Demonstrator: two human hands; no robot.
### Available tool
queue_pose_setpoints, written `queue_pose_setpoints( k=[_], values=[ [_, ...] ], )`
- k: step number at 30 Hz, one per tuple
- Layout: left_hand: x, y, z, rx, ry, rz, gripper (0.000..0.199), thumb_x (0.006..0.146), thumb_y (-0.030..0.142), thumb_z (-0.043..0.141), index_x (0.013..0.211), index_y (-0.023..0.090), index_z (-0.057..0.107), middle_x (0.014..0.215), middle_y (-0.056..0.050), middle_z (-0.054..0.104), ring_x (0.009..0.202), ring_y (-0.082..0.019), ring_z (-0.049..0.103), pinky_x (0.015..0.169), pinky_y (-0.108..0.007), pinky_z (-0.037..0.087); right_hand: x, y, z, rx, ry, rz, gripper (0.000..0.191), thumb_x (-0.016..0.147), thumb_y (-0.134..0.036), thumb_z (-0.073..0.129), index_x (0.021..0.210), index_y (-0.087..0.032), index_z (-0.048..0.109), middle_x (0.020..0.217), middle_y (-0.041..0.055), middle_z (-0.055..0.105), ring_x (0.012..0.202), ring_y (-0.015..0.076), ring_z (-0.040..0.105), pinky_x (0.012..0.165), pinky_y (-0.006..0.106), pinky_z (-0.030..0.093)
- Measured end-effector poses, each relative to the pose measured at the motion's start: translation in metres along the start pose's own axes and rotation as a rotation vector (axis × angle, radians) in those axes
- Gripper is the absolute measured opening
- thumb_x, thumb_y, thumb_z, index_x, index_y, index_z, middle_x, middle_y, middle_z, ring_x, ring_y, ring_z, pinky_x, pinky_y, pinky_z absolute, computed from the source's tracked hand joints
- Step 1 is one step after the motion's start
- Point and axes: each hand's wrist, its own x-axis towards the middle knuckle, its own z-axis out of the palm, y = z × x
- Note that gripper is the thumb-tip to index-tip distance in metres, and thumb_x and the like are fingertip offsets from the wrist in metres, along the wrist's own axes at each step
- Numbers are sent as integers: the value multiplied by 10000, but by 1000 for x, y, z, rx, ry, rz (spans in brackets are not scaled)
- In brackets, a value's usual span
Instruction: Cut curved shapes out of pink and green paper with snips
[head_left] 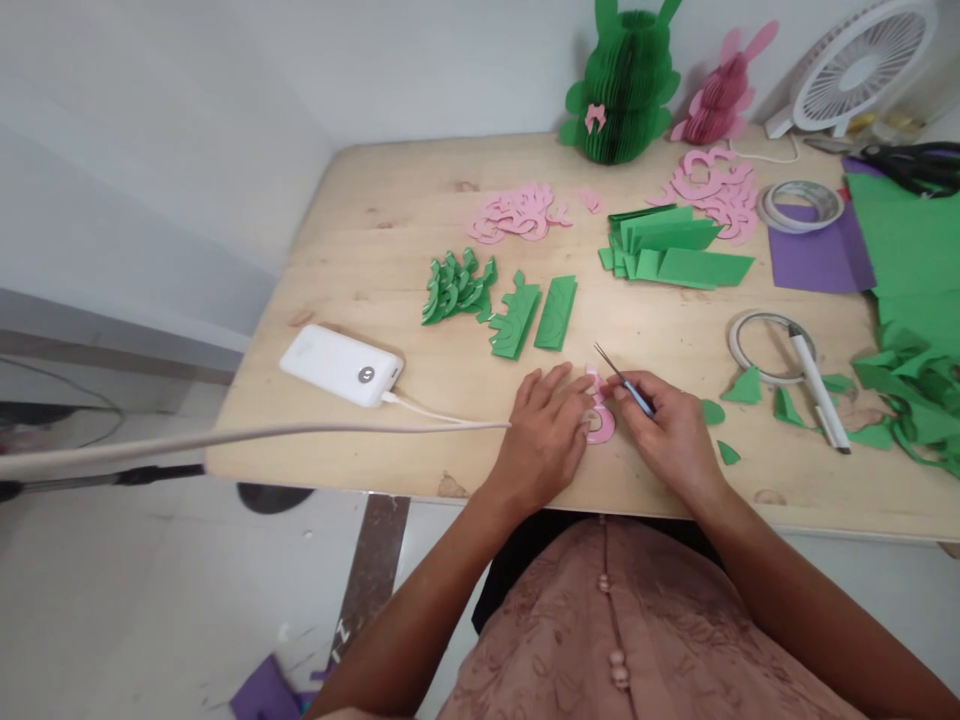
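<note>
On the table near its front edge lies a pink paper cut-out (600, 425) with a ring-shaped lower part. My left hand (546, 430) rests flat beside and partly over it, fingers stretched out, covering its left side. Closed around slim tweezers (636, 393) with a light blue body is my right hand (667, 425); their thin points aim up and left, away from the paper. The fingertips of this hand touch or nearly touch the cut-out's right side. Just beyond are two folded green paper strips (556, 313), one partly cut into shape.
A white power bank (341, 365) with a cable lies left. Behind are green cut-outs (457, 287), pink cut-outs (517, 213), green strips (675, 245), honeycomb paper figures (622, 90) and a fan (862, 65). Right are tape rolls (802, 207), a pen (820, 390), scraps (922, 395) and scissors (911, 165).
</note>
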Motion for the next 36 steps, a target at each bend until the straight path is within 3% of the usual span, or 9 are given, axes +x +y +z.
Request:
queue_pose_setpoints(
  k=[7,24,30,36],
  values=[
    [-13,5,1,68,-22,104,243,859,130,440,1047,176,586,1301,-65,583,1329,-252,374,1111,-492,251,0,0,1,28,-6,16,213,848,-252,511,942,-176,686,912,66,747,825,228,685,759,328,497],
    [-16,3,6,79,-33,124,247,875,126,428,1060,166,587,1304,-83,580,1294,-232,427,1105,-479,284,-7,-2,-6,108,22,22,222,842,-296,524,918,-183,700,812,39,750,772,216,679,692,314,512],
    [-16,2,7,69,-19,139,247,866,122,427,1046,164,592,1278,-84,599,1281,-234,440,1095,-477,296,-23,-5,-12,42,-68,-2,245,872,-332,504,938,-202,702,907,38,752,828,216,686,724,303,512],
    [-15,2,5,46,-37,116,252,862,119,428,1040,174,598,1287,-84,592,1285,-224,436,1090,-470,312,-24,0,-8,-42,-77,-8,257,878,-335,497,966,-206,700,915,41,754,809,219,691,693,289,508]
  ],
)
